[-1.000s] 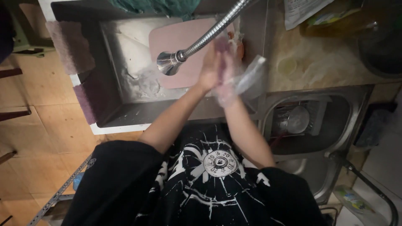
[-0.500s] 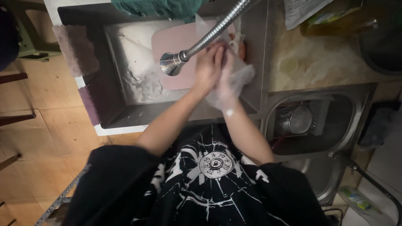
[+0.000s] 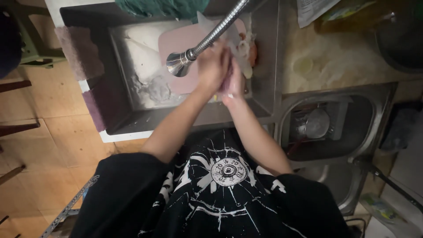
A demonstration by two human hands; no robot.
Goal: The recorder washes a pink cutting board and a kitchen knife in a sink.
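My left hand and my right hand are pressed together over a steel sink. Both close on a crumpled clear plastic bag, which sticks out beyond the fingers. My left hand lies over the right one and hides most of it. A flexible metal faucet hose ends in a spray head just left of my left hand. Under the hands a pink cutting board lies in the basin, with something orange at its right edge.
White foam or residue covers the basin's left part. Purple cloths hang on the sink's left rim, and a green cloth lies at the back. To the right are a stone counter and a smaller basin holding a metal cup.
The view has shifted slightly. My hands have closed more tightly together and moved a little toward the spray head. The plastic bag, loose beside my right hand before, is now bunched up between them.
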